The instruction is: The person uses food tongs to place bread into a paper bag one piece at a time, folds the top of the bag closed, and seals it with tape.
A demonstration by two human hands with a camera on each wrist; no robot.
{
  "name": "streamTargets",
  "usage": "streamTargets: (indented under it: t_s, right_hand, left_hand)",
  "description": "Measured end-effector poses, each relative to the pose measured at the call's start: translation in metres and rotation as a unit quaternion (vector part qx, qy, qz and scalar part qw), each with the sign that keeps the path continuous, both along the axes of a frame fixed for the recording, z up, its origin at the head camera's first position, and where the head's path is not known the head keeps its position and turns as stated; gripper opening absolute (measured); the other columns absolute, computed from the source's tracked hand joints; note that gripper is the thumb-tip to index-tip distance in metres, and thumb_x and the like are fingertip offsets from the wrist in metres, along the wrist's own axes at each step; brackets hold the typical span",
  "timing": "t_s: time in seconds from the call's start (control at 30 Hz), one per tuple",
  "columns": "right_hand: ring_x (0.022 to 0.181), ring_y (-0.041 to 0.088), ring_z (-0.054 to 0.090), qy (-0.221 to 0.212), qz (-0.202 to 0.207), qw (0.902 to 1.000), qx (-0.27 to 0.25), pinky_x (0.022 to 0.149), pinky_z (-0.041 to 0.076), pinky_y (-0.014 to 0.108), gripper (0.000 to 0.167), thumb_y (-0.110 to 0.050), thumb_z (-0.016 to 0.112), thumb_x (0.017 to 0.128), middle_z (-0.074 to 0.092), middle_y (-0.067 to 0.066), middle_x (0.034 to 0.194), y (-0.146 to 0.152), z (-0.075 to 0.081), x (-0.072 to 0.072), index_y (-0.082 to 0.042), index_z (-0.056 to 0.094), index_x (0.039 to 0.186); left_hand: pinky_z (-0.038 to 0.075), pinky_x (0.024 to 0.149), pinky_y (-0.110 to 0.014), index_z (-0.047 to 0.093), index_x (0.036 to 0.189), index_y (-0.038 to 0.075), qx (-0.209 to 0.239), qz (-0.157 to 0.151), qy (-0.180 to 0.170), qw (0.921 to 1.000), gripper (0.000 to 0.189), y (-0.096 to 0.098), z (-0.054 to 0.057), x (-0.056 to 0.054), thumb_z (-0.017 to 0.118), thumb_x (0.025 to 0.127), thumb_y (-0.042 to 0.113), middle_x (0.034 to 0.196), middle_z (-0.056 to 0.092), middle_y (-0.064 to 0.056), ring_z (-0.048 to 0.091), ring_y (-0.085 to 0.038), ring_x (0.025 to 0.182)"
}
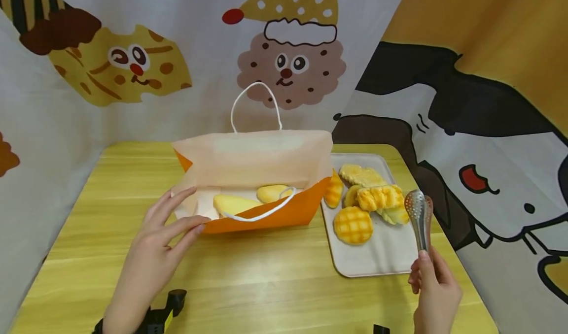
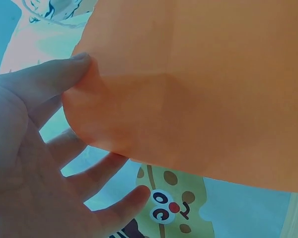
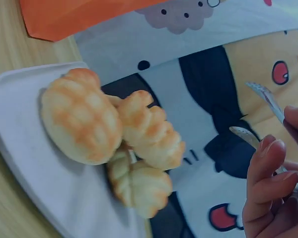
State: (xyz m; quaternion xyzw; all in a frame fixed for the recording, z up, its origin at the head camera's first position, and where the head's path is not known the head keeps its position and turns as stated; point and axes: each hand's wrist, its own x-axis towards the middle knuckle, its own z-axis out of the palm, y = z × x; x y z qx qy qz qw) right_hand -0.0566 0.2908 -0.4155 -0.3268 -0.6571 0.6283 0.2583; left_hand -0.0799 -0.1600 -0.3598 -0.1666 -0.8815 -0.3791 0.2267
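Note:
An orange paper bag (image 1: 270, 216) with white cord handles lies with its mouth towards me. Inside it are two pale-yellow bread pieces (image 1: 235, 204). My left hand (image 1: 153, 243) pinches the bag's left edge; in the left wrist view the thumb (image 2: 64, 72) presses the orange paper, with fingers behind its edge. On the right, my right hand (image 1: 437, 287) holds metal tongs (image 1: 419, 220) upright beside a tray. Their perforated tips stand apart with nothing between them in the right wrist view. Nearest the tongs are a twisted bread (image 1: 380, 197) and a pale-green-tinged bread (image 1: 394, 215).
The off-white tray (image 1: 355, 262) stands right of the bag. It also bears a round grid-topped bun (image 1: 353, 225), an oblong pale bread (image 1: 361, 175) and an orange-yellow bread (image 1: 334, 190) by the bag's side. A printed curtain (image 1: 204, 112) closes off the table's back and sides.

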Motion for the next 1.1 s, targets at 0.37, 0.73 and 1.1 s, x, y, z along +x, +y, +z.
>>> streamTargets:
  t_s: [0.37,0.73,1.1]
  right_hand:
    - [0.046,0.011,0.046,-0.051,0.016,0.9984,-0.017,0.035,0.034,0.021,0.044,-0.034,0.066,0.078,0.055,0.002,0.066,0.004,-0.027,-0.004,-0.006,0.059,0.111]
    - [0.048,0.014,0.055,-0.070,0.067,0.9953,0.006,0.031,0.034,0.030,0.047,-0.040,0.065,0.079,0.063,0.005,0.070,0.045,-0.091,-0.009,-0.006,0.061,0.111]
    - [0.050,0.013,0.053,-0.133,0.086,0.9872,0.016,0.039,0.036,0.025,0.058,-0.047,0.057,0.082,0.062,0.003,0.066,-0.002,-0.061,-0.014,0.004,0.056,0.111]
  left_hand:
    - [0.023,0.103,-0.050,0.071,0.091,0.019,0.011,0.004,-0.021,0.9997,0.026,0.001,-0.002,-0.001,0.074,0.070,0.003,0.133,0.044,-0.001,0.024,-0.030,0.129]
    - [0.022,0.105,-0.047,0.071,0.090,0.016,0.018,0.001,-0.020,0.9996,0.026,0.001,0.000,-0.003,0.073,0.070,0.001,0.132,0.045,-0.001,0.025,-0.030,0.129]
    - [0.022,0.105,-0.047,0.071,0.091,0.016,0.019,0.004,-0.017,0.9997,0.028,0.001,0.000,-0.005,0.074,0.068,0.000,0.131,0.046,-0.002,0.026,-0.031,0.128]
